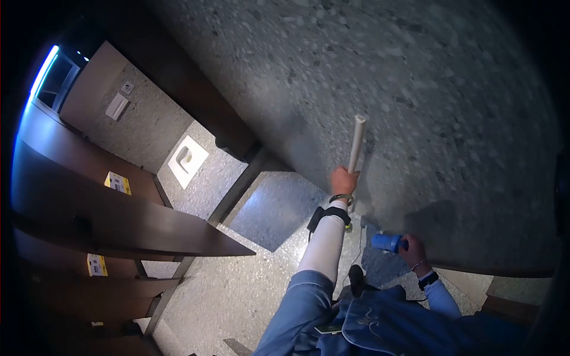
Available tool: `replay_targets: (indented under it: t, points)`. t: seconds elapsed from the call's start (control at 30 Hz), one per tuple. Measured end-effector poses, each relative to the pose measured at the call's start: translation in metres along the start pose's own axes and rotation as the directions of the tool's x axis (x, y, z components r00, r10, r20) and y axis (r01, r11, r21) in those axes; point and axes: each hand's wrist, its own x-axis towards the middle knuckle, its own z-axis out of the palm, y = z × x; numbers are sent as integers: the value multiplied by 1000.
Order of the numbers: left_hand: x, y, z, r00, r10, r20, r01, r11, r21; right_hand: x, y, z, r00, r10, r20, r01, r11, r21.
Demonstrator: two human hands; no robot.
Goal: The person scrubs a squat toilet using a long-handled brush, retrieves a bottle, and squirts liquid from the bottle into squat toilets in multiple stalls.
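Observation:
My left hand (343, 181) reaches forward on an outstretched arm, its fingers closed round the near end of a pale rod-shaped tool (357, 142). The rod points away from me, close to the speckled wall (439, 107); whether it touches the wall I cannot tell. Lower and to the right, my right hand (414, 252) is closed on a blue cylindrical bottle (386, 242), held on its side with its pale end facing left. My palm hides part of the bottle. Dark bands circle both wrists.
Brown stall partitions (148, 219) stand at the left, with yellow-and-white labels (118, 183) on them. An open stall holds a white squat toilet (187, 161) in the floor. Beneath me, the pale speckled floor (231, 296) has a raised sill along the stalls. One dark shoe (355, 277) shows.

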Motion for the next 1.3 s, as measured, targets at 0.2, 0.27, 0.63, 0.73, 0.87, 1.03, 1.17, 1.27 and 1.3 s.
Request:
replay_targets:
  t: [0.2, 0.27, 0.63, 0.73, 0.87, 1.03, 1.17, 1.27, 1.3]
  points:
    - [-2, 31, -21, 999, 53, 9, -54, 996, 72, 7, -18, 15, 999, 3, 38, -2, 1000, -15]
    - [-5, 34, -35, 995, 67, 73, -75, 991, 111, 5, -26, 24, 999, 37, 8, -37, 999, -35]
    - [14, -62, -6, 985, 126, 121, -114, 988, -100, -37, -71, 52, 978, 175, -113, -178, 984, -16]
    - [4, -79, -12, 967, 254, -12, -253, 959, -131, -41, -89, 51, 979, 174, -105, -178, 984, -26]
    - [-32, -141, -96, 997, 62, 47, -63, 998, 22, -35, -95, 61, 983, 148, -106, -152, 988, -24]
    - [-94, -281, -252, 956, -276, -94, 247, 595, 765, -18, -142, 82, 998, 34, -48, -36, 998, -43]
    - [-131, -335, -342, 944, -88, -319, 318, 509, 800, 0, -195, 130, 997, -77, -5, 77, 997, 2]
    - [-135, -357, -352, 974, 63, -216, 160, 480, 862, 39, -225, 175, 983, -176, 42, 174, 984, 44]
    - [-138, -344, -357, 979, -44, -201, 195, 500, 844, 49, -240, 191, 965, -261, 8, 260, 964, 54]
